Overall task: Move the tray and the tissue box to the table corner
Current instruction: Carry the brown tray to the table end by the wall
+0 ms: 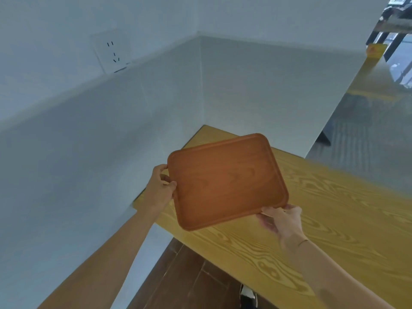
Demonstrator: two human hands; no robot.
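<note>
While above the table (334, 219), tray (227, 181) in fingers of both hands, left hand (160, 188), right hand (282, 221)

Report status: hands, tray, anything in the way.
Left hand and right hand both grip the wooden tray, held tilted above the table near its corner. Tissue box not in view. Corner unobstructed.

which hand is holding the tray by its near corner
The right hand, pinching the tray at its near right corner. The left hand grips the middle of the left edge instead.
</note>
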